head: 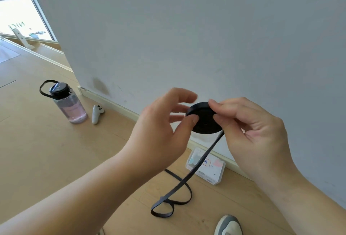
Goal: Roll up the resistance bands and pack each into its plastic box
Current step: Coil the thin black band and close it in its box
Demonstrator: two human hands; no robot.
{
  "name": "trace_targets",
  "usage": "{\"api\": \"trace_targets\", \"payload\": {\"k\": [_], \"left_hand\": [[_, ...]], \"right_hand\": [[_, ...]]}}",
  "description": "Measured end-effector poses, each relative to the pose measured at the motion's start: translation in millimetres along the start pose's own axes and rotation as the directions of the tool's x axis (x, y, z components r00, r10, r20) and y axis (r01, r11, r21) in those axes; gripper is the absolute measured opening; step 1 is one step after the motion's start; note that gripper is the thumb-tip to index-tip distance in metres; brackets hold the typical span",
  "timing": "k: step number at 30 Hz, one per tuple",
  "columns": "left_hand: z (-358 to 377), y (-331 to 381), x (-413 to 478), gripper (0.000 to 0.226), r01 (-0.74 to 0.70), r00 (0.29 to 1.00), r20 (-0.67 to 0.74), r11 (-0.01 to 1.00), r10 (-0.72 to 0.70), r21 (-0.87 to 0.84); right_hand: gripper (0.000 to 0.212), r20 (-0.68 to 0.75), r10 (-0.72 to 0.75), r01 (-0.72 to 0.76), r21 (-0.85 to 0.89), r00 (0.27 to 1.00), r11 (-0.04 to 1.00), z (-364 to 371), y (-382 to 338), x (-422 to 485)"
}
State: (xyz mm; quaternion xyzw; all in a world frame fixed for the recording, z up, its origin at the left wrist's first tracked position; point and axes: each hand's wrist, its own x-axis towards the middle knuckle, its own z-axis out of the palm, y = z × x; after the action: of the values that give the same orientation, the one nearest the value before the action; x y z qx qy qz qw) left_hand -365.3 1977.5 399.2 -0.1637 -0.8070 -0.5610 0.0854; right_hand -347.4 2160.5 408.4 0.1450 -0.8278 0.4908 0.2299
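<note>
Resistance band [205,120], black and mostly coiled, is pinched between left hand [161,131] and right hand [250,128]; its tail trails to the floor near the plastic box [215,173]. Rolling continues; next, wind in the slack.

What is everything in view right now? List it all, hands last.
band: one, black, mostly rolled into a disc held up between both hands, with its tail hanging to a loop on the floor
box: one, clear with a label, on the floor against the wall, behind the tail
bottle: one, clear pinkish with a black lid and strap, standing on the floor at left
controller: one, white, on the floor just right of the bottle
shoe: one, grey and white, at the bottom edge
floor: one, light wood
wall: one, pale grey, ahead
left hand: thumb on the disc's face
right hand: fingers pinch the disc's right rim
</note>
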Motion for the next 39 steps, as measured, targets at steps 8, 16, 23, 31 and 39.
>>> {"api": "trace_targets", "payload": {"k": [8, 16, 23, 31, 39], "left_hand": [[-1.3, 8.7, -4.4, 0.027, 0.104, 0.994, 0.056, 0.99, -0.099, -0.099], [-5.7, 6.0, -0.6, 0.025, 0.083, 0.987, 0.141, 0.997, -0.082, 0.0], [-9.0, -0.7, 0.0, 0.033, -0.066, 0.994, 0.09, 0.99, 0.056, 0.121], [-10.4, 4.1, 3.3, 0.03, 0.188, 0.97, -0.078, 0.911, -0.232, -0.367], [-4.3, 6.5, 2.0, 0.017, 0.364, 0.926, 0.118, 0.931, -0.359, -0.019]], "right_hand": [[0.039, 0.002, 0.052, -0.052, 0.059, 0.999, 0.997, -2.6, -6.6, -0.2], [0.038, 0.001, 0.144, -0.144, 0.021, 0.99, 0.989, -1.6, -10.6, -1.5], [0.023, -0.013, 0.109, -0.11, -0.048, 0.994, 0.993, 0.4, -8.7, -1.7], [0.032, -0.078, 0.277, -0.259, 0.184, 0.958, 0.948, -4.4, -9.5, 0.4], [0.03, -0.023, 0.142, -0.142, 0.015, 0.99, 0.99, -8.3, 0.4, 1.0]]}}
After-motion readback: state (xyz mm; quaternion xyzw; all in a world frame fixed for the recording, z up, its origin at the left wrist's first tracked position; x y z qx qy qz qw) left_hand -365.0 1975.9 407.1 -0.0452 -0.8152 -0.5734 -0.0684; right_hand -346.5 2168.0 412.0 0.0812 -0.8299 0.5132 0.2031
